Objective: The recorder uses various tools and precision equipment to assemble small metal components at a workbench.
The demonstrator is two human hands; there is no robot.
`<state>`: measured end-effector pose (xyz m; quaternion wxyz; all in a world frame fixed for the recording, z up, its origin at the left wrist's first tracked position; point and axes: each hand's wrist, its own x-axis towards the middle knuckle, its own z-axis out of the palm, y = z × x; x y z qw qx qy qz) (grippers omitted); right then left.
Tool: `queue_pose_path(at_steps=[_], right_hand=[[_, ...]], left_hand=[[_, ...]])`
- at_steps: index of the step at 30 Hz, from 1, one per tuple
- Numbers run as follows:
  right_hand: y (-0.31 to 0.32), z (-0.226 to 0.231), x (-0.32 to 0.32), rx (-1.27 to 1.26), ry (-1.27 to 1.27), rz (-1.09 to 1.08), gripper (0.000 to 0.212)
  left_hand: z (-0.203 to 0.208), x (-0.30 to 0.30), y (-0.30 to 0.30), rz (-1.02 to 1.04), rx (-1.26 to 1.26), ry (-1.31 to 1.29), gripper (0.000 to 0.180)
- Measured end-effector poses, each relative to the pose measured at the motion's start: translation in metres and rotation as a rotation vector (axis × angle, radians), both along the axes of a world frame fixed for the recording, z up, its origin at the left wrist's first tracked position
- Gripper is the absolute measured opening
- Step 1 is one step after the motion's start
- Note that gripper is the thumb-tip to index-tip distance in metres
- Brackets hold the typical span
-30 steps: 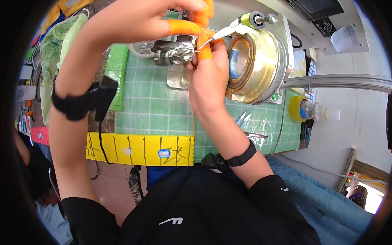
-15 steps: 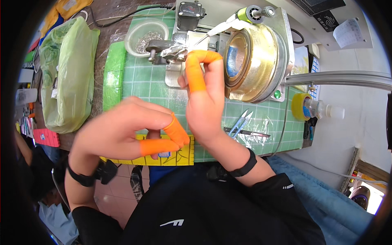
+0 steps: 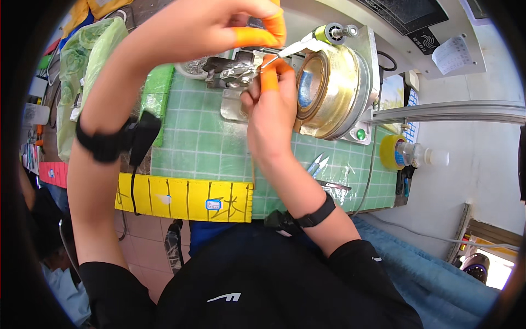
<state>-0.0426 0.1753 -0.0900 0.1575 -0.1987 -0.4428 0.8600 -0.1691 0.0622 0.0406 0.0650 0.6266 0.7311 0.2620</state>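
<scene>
So my left hand [image 3: 224, 24] had just gone from the near side, over the yellow strip [image 3: 178, 197], up to the far side, above the clamp [image 3: 222, 71]. Its orange-covered thumb and finger were bent tip to tip, but I couldn't tell if anything thin was pinched there. My right hand [image 3: 268, 112] had stayed put, fingers curled at the clamp's right end, left of the gold wheel [image 3: 345, 90], right under the white pen-like tool [image 3: 294, 47]. No idea if it was gripping anything either. Anyway, that meant both hands were working the same spot again.
</scene>
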Motion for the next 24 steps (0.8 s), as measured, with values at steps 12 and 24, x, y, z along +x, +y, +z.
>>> queue_pose_path(at_steps=[12, 24], right_hand=[[0.052, 0.017, 0.112, 1.507, -0.083, 0.82, 0.031], [0.056, 0.007, 0.097, 1.341, 0.029, 0.652, 0.019]], left_hand=[[-0.107, 0.191, -0.037, 0.619, 0.434, -0.481, 0.017], [-0.114, 0.194, -0.029, 0.576, 0.537, -0.617, 0.013]])
